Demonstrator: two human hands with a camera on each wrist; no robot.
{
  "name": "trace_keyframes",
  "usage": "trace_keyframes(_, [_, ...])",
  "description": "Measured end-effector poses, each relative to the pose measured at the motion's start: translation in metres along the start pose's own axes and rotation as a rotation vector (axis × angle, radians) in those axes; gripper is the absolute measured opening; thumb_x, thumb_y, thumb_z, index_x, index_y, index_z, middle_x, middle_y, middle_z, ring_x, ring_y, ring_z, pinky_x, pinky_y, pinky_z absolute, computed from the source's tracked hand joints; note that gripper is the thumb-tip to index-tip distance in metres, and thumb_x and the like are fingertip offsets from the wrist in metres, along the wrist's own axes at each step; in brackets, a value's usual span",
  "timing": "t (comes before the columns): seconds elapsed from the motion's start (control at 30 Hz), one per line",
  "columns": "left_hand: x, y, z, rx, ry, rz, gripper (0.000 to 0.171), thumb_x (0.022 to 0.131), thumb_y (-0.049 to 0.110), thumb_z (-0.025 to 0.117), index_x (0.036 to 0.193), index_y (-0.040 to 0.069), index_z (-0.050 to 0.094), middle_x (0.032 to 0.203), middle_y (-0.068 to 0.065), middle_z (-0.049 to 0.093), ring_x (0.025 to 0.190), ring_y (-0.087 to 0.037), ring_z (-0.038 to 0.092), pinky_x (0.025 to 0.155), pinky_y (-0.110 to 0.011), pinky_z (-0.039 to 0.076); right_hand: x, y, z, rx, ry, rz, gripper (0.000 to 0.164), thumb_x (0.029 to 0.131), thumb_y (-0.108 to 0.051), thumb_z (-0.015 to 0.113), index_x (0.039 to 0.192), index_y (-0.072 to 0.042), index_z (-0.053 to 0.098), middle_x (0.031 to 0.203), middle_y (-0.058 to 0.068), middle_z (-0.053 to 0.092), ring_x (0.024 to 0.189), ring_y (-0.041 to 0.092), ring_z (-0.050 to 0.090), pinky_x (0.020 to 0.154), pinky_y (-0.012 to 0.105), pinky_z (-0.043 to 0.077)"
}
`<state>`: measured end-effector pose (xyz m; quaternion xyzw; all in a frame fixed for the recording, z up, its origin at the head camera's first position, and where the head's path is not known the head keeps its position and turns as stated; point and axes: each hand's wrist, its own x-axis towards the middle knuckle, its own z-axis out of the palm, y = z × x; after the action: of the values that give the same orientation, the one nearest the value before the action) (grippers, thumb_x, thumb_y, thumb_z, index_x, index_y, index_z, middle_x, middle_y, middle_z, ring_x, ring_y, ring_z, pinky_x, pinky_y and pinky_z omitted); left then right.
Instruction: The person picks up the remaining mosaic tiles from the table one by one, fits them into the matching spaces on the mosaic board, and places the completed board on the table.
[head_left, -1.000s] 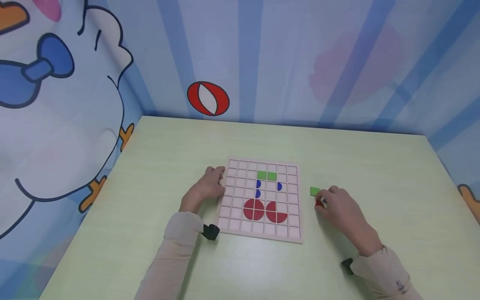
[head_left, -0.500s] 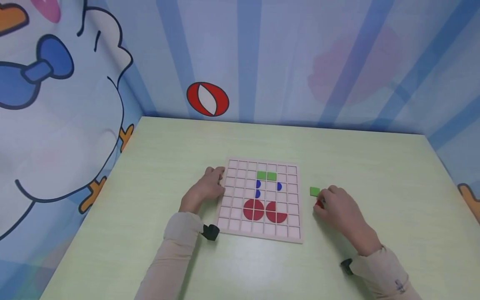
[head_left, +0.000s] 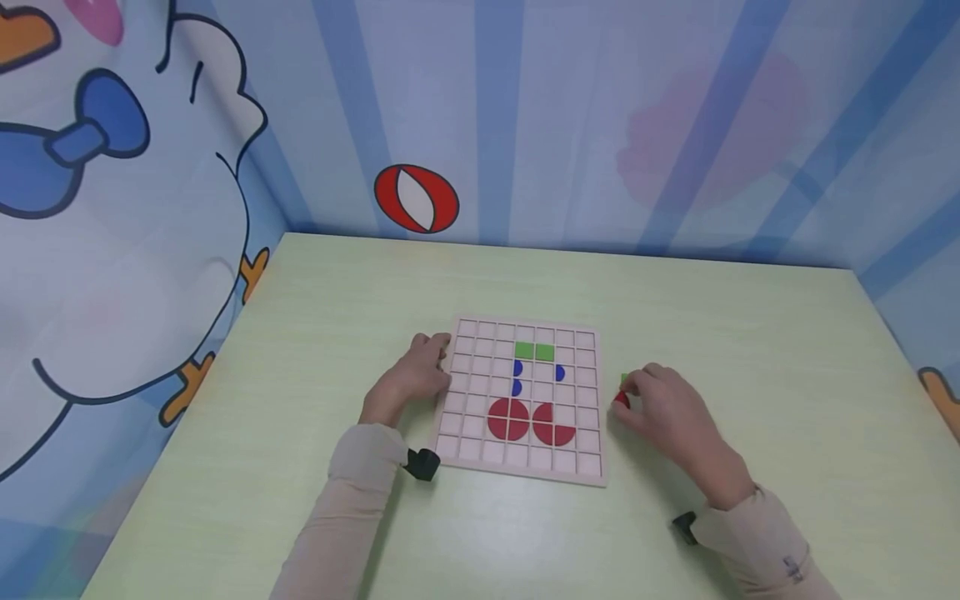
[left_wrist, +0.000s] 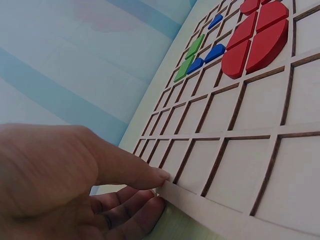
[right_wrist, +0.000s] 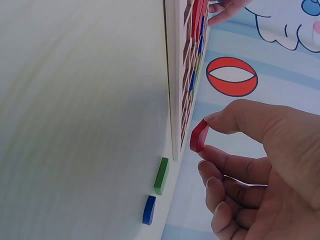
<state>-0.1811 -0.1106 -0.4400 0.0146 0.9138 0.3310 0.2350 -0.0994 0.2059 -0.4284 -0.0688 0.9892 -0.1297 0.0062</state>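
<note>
A pale wooden grid board (head_left: 468,404) lies on the table in the head view. Set in its cells are green squares (head_left: 524,351), blue half-round pieces (head_left: 559,373) and red quarter-circles (head_left: 507,419). One red round is whole; the other shows three quarters. At the board's left edge my left hand (head_left: 411,372) holds the rim, thumb on top and fingers against the side. My right hand (head_left: 671,417), just right of the board, pinches a red quarter-circle piece (right_wrist: 199,136) between thumb and index finger, raised off the table.
A loose green square (right_wrist: 161,176) and a blue piece (right_wrist: 149,210) lie on the table (head_left: 780,358) right of the board; the right hand mostly hides them in the head view. A printed fabric wall (head_left: 570,125) stands behind the table.
The right hand has lifted slightly and moved left toward the board with the red quarter-circle, now covering most of the loose green square. The left hand and board stay still.
</note>
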Motion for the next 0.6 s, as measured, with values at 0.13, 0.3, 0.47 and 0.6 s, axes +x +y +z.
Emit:
trace_keyframes(0.13, [0.000,0.000,0.001,0.002,0.005,-0.003,0.068,0.087,0.004,0.053,0.150,0.014,0.028,0.124,-0.008,0.038,0.104,-0.022,0.045,0.084,-0.034,0.040,0.002,-0.007,0.000,0.003,-0.001,-0.007,0.024,0.080,-0.023,0.071,0.095,-0.004,0.069,0.091,0.009,0.061,0.082,0.022,0.053,0.075,0.036,0.048])
trace_keyframes(0.3, [0.001,0.000,0.001,0.004,0.007,-0.003,0.069,0.087,0.004,0.054,0.150,0.014,0.028,0.125,-0.009,0.038,0.104,-0.022,0.045,0.084,-0.034,0.040,0.005,-0.017,-0.001,0.031,-0.049,0.000,0.027,0.079,-0.024,0.074,0.096,-0.005,0.069,0.093,0.009,0.062,0.084,0.022,0.053,0.076,0.037,0.049])
trace_keyframes(0.47, [0.000,0.000,0.001,-0.002,0.006,0.002,0.069,0.087,0.003,0.053,0.150,0.014,0.028,0.125,-0.009,0.038,0.104,-0.023,0.045,0.083,-0.034,0.040,0.008,-0.031,0.002,0.040,-0.110,-0.001,0.031,0.077,-0.028,0.076,0.098,-0.006,0.069,0.091,0.006,0.061,0.083,0.019,0.052,0.075,0.034,0.049])
trace_keyframes(0.6, [-0.001,0.001,0.000,0.000,0.010,0.003,0.069,0.086,0.002,0.052,0.150,0.012,0.028,0.123,-0.009,0.038,0.102,-0.022,0.045,0.081,-0.032,0.040,0.011,-0.040,0.006,0.026,-0.142,-0.037,0.028,0.078,-0.030,0.076,0.095,-0.009,0.069,0.088,0.003,0.059,0.081,0.018,0.051,0.074,0.032,0.047])
